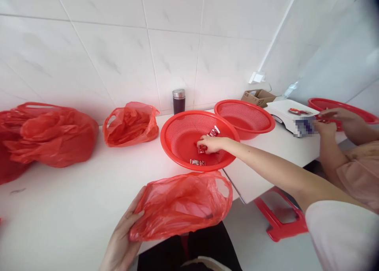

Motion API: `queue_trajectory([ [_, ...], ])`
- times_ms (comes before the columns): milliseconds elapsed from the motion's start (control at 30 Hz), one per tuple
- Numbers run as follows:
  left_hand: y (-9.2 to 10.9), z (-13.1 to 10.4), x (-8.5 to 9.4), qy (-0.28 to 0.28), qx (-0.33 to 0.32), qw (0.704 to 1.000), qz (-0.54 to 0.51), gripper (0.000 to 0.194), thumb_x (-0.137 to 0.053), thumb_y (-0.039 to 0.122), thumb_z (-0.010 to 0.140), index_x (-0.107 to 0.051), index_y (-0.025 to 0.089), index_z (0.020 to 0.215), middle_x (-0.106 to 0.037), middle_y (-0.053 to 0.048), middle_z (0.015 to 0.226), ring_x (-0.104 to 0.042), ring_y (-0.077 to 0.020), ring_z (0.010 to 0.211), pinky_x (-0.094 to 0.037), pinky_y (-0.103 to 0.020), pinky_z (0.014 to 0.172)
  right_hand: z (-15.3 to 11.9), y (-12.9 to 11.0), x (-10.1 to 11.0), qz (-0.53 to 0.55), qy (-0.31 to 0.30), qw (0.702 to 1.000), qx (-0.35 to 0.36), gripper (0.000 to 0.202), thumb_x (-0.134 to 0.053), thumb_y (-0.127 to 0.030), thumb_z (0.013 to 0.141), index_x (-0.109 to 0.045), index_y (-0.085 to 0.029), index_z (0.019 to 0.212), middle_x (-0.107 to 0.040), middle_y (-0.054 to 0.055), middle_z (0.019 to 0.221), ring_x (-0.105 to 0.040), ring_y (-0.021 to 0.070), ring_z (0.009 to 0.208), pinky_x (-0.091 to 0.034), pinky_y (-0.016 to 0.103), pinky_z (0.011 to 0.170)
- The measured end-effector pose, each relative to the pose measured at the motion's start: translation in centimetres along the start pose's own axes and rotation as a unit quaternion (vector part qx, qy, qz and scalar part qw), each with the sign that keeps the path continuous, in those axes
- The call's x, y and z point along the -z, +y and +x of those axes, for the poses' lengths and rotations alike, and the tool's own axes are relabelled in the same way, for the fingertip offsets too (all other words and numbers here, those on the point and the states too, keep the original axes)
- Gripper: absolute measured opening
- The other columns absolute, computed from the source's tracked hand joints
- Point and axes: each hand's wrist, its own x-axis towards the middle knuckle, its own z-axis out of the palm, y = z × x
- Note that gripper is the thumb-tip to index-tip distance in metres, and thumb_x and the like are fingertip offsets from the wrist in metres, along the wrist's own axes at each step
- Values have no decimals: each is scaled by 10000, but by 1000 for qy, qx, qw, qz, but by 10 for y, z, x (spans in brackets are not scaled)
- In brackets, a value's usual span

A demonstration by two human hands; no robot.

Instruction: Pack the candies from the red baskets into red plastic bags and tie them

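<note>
My left hand (pixel 126 227) grips the left side of a red plastic bag (pixel 180 208), thumb on top, at the table's front edge. The bag's mouth gapes toward the basin. Inside the red perforated basin (pixel 177 123), my right hand (pixel 209 144) has its fingers closed on a small red packet (pixel 201 149). Another small wrapped packet (pixel 213 131) leans on the basin wall behind that hand. One more packet (pixel 197 162) lies near the basin's front rim.
Red plastic bags (pixel 62 141) bulge at the left, and a smaller bag (pixel 132 125) sits beside them. A dark tumbler (pixel 179 101) stands by the wall. To the right are a second red basin (pixel 244 105), a cardboard box (pixel 257 97), a white scale (pixel 288 109), a co-worker's hands (pixel 334 119) and a red stool (pixel 281 223).
</note>
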Motion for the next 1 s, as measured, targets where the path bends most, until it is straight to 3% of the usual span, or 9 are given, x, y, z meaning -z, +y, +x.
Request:
queue_trajectory([
  [167,-3,2,-7,-10,-21,1000,8,615,-638,100,763,-534,314,1330,-510,-56,1398,-631,-239,1089,-529,-300,920,-8,-2,26,101,48,993,27,315,-514,-145,779,-491,-242,1077,-600,21,986,-616,123,770,-502,219,640],
  [300,-4,4,-11,-18,-28,999,14,578,-624,93,767,-564,299,1303,-502,-58,1407,-613,-236,1120,-522,-292,927,-16,-16,35,235,81,968,38,300,-526,-114,745,-479,-242,1013,-583,8,970,-628,118,771,-536,197,580],
  [400,-5,5,-12,-21,-32,999,20,589,-609,95,777,-544,309,1321,-494,-51,1415,-625,-218,1098,-518,-280,929,-31,-43,40,310,102,943,58,270,-573,-108,721,-510,-229,954,-564,3,925,-621,122,741,-549,207,548],
  [500,-5,5,-14,-20,-30,999,25,593,-610,114,781,-530,311,1334,-478,-47,1429,-634,-211,1079,-519,-267,921,-55,-83,37,381,88,908,148,279,-572,-157,787,-487,-248,1036,-566,4,977,-625,114,744,-548,219,566],
  [567,-6,4,-17,-14,-24,999,30,591,-619,136,782,-525,314,1338,-459,-41,1443,-627,-219,1090,-522,-269,914,-71,-110,23,379,28,897,224,282,-564,-188,829,-478,-259,1089,-588,5,997,-638,118,773,-546,239,616],
  [633,-5,4,-19,-12,-18,999,41,602,-623,156,783,-510,328,1349,-432,-27,1462,-608,-230,1121,-519,-278,920,-83,-129,-4,284,-18,915,286,270,-544,-155,845,-524,-258,1094,-609,27,1083,-638,150,901,-540,299,752],
  [800,-4,0,-23,-13,-30,997,63,632,-623,172,782,-479,363,1367,-389,1,1483,-557,-237,1194,-489,-292,964,-105,-147,-67,-5,25,965,263,317,-457,-96,871,-640,-265,1067,-373,81,1471,-395,325,1302,-400,526,980],
  [900,-3,-2,-23,-5,-26,998,59,616,-635,176,780,-499,355,1353,-422,2,1467,-531,-232,1224,-467,-275,985,-111,-144,-45,6,20,955,295,322,-448,-136,901,-632,-268,1131,-470,63,1399,-476,235,1246,-420,396,996],
  [1000,-5,0,-25,8,-27,998,54,588,-649,198,775,-526,349,1330,-454,7,1450,-502,-235,1253,-493,-240,940,-93,-119,8,40,127,951,279,310,-412,-211,947,-562,-252,1216,-557,40,1282,-522,158,1167,-399,311,1007],
])
